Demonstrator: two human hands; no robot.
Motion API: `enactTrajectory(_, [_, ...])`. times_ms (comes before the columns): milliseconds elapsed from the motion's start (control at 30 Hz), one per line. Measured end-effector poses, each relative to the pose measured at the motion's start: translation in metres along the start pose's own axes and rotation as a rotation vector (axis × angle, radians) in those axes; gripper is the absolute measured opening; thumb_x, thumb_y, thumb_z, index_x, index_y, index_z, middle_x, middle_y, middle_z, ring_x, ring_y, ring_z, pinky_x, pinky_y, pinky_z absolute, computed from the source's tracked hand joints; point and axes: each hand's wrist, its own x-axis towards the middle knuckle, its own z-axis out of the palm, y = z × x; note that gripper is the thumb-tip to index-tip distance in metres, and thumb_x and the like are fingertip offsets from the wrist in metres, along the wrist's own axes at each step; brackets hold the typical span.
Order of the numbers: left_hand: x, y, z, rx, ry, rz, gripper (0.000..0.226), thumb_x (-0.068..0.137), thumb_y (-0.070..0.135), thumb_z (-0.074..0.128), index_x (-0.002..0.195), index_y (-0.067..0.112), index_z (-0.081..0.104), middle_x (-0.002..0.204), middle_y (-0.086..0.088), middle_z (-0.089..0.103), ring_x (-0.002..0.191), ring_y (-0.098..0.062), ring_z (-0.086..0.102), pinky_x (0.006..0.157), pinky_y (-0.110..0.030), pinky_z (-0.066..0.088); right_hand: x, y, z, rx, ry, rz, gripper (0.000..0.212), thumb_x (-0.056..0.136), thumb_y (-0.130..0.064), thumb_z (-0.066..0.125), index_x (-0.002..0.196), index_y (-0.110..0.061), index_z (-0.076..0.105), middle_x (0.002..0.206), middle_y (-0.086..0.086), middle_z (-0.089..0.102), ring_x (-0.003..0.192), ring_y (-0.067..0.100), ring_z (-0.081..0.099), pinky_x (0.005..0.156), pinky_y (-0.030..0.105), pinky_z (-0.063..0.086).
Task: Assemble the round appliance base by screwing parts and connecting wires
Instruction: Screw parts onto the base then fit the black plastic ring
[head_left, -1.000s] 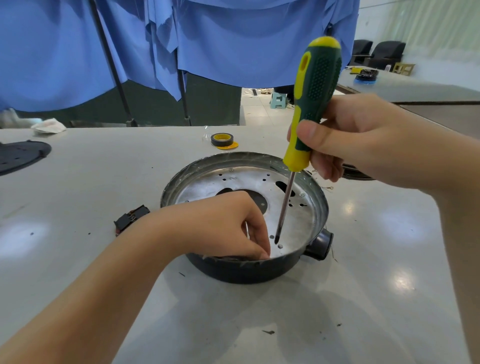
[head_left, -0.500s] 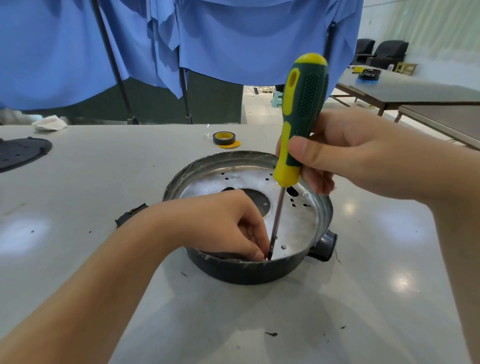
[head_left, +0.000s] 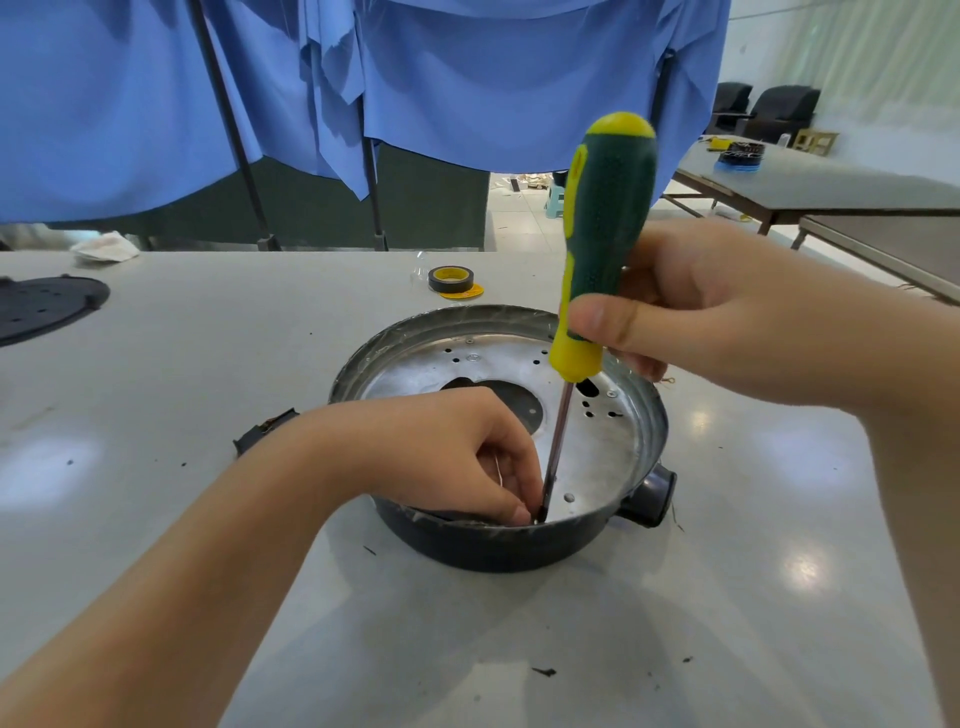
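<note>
Right hand (head_left: 727, 317) holds screwdriver (head_left: 602, 249) upright in round base (head_left: 498, 545); left hand (head_left: 457, 452) pinches at its tip.

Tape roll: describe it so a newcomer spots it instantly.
Start at the round appliance base mid-table, then look just beyond its far rim. The tape roll lies flat there: a small black ring with a yellow core, the only yellow-and-black ring on the table.

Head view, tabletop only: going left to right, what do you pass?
Black perforated disc → white rag → small black part → tape roll → round base with its side knob.
</note>
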Motion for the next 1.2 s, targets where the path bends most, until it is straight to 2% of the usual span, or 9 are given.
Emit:
enactTrajectory(100, [-0.002,0.002,-0.001,-0.001,-0.008,0.001,0.017,0.086,0.026,0.07,0.074,0.037,0.069,0.063,0.023,0.062,0.056,0.006,0.054,0.054,-0.005,0.04,0.002,-0.005,0.006,0.007,0.091,-0.043,0.024,0.072,-0.057,0.072,0.072,-0.034,0.063,0.055,-0.011,0.053,0.049,0.006,0.045,0.048,0.014,0.039])
enactTrajectory(233, [-0.003,0.005,-0.001,0.006,-0.003,-0.028,0.01,0.088,0.03,0.067,0.081,0.035,0.072,0.066,0.024,0.064,0.054,0.007,0.054,0.051,-0.004,0.039,0.003,-0.01,0.015,-0.057,0.185,-0.067,0.034,0.071,-0.048,0.073,0.069,-0.016,0.061,0.051,-0.002,0.05,0.045,0.004,0.042,0.045,0.017,0.037])
enactTrajectory(367, [-0.005,0.008,-0.003,-0.115,0.081,0.032,0.018,0.087,0.014,0.063,0.092,0.027,0.075,0.084,0.012,0.073,0.074,-0.001,0.065,0.07,-0.017,0.054,0.004,-0.009,0.019,-0.153,0.299,-0.023,0.033,0.072,-0.05,0.073,0.056,-0.027,0.055,0.047,-0.004,0.044,0.042,0.004,0.039,0.045,0.012,0.034])
enactTrajectory(467, [-0.008,0.01,-0.007,-0.284,0.151,0.118,0.023,0.083,0.002,0.064,0.091,0.021,0.074,0.09,0.009,0.075,0.09,-0.009,0.071,0.087,-0.023,0.055,0.005,-0.006,0.02,-0.215,0.379,0.031,0.046,0.069,-0.054,0.072,0.055,-0.016,0.048,0.046,-0.006,0.037,0.042,0.006,0.035,0.045,0.014,0.033])
enactTrajectory(733, [-0.004,0.014,-0.002,-0.312,0.327,0.15,0.008,0.076,0.016,0.081,0.076,0.023,0.078,0.079,0.007,0.076,0.073,-0.004,0.072,0.065,-0.006,0.048,0.006,-0.005,0.021,-0.393,0.427,0.126,0.07,0.057,-0.085,0.051,0.058,-0.015,0.046,0.047,-0.008,0.04,0.042,0.006,0.037,0.044,0.02,0.03])
enactTrajectory(867, [-0.005,0.015,-0.002,-0.35,0.25,0.16,0.013,0.084,0.006,0.071,0.089,0.018,0.074,0.083,0.002,0.077,0.081,-0.009,0.073,0.074,-0.013,0.053,0.003,0.003,0.002,-0.004,0.229,0.095,0.047,0.073,-0.071,0.057,0.087,-0.026,0.066,0.084,-0.009,0.073,0.073,0.004,0.068,0.068,0.022,0.058])
enactTrajectory(1000, [-0.006,0.017,-0.002,-0.377,0.171,0.155,0.015,0.09,0.001,0.061,0.098,0.01,0.069,0.093,-0.003,0.076,0.088,-0.011,0.073,0.079,-0.018,0.055,-0.001,0.014,-0.013,0.549,-0.051,-0.03,0.052,0.076,-0.02,0.066,0.126,-0.015,0.053,0.119,0.003,0.069,0.114,0.019,0.063,0.09,0.028,0.052])
enactTrajectory(1100, [-0.008,0.017,-0.002,-0.374,0.131,0.163,0.02,0.093,-0.003,0.056,0.102,0.01,0.067,0.098,-0.004,0.076,0.093,-0.011,0.072,0.082,-0.019,0.054,0.0,0.017,-0.01,0.662,-0.123,-0.083,0.055,0.076,-0.007,0.063,0.129,-0.011,0.05,0.119,0.011,0.067,0.114,0.026,0.063,0.089,0.03,0.052])
enactTrajectory(1200, [-0.01,0.017,-0.002,-0.376,0.097,0.173,0.025,0.092,-0.003,0.056,0.107,0.014,0.065,0.103,-0.003,0.075,0.097,-0.01,0.071,0.086,-0.019,0.054,0.001,0.013,-0.006,0.549,-0.015,-0.081,0.048,0.066,-0.018,0.073,0.113,-0.019,0.065,0.104,0.001,0.074,0.1,0.017,0.069,0.081,0.024,0.054])
